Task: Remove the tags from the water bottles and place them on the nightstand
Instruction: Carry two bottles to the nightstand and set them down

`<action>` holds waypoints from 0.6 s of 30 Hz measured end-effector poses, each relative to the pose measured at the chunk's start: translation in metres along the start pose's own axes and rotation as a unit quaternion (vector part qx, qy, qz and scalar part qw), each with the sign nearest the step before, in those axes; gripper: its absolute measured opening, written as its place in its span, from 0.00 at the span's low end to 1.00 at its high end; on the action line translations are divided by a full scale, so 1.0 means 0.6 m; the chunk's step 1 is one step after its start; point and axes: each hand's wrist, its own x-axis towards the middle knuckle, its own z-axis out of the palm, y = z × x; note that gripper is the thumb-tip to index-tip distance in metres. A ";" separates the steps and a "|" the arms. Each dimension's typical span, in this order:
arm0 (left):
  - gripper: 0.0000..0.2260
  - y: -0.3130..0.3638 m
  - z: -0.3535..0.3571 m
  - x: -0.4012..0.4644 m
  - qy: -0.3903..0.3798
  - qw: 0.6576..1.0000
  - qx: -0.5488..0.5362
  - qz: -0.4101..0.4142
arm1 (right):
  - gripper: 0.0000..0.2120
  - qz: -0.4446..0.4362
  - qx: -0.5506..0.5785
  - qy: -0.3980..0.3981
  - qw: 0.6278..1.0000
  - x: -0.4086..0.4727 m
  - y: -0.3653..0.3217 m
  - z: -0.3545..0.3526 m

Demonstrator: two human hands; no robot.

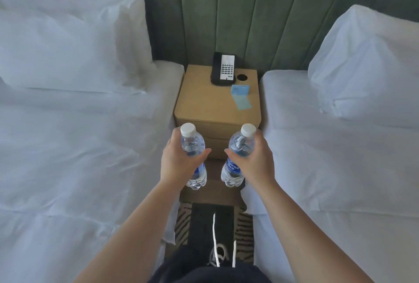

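My left hand [176, 160] grips a clear water bottle [192, 142] with a white cap and a blue label. A second, matching bottle [238, 146] with a blue label is held in my right hand [256, 158]. Both bottles are upright, side by side in the air, just in front of the tan nightstand [210, 103] and a little below its top. On the right part of the nightstand top lie light blue paper tags [241, 97]. No tag shows on either bottle's neck.
A black and white telephone [223, 68] stands at the back of the nightstand beside a round black socket [242, 77]. White beds with pillows flank the narrow aisle, left [79, 112] and right [340, 146]. A green padded headboard [226, 10] rises behind.
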 end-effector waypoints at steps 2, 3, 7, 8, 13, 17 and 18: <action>0.26 0.001 0.018 0.052 -0.004 1.000 -0.001 -0.011 | 0.32 -0.001 0.003 -0.008 1.000 0.057 0.002 0.010; 0.26 0.001 0.026 0.077 -0.008 1.000 -0.002 -0.015 | 0.32 -0.001 0.005 -0.010 1.000 0.085 0.003 0.016; 0.25 -0.010 0.053 0.188 -0.024 0.999 -0.001 -0.026 | 0.32 0.012 0.011 -0.006 1.000 0.197 0.008 0.049; 0.25 -0.015 0.060 0.220 -0.027 0.999 -0.001 -0.027 | 0.32 0.020 0.015 -0.006 1.000 0.226 0.009 0.060; 0.24 -0.040 0.091 0.403 -0.020 0.999 0.009 -0.024 | 0.30 0.032 0.032 -0.004 0.999 0.385 0.008 0.138; 0.27 -0.068 0.115 0.567 -0.029 0.999 0.013 -0.030 | 0.29 0.046 0.026 -0.019 0.998 0.522 0.001 0.211; 0.28 -0.075 0.120 0.608 -0.032 0.999 0.017 -0.032 | 0.28 0.058 0.030 -0.026 0.998 0.556 -0.002 0.230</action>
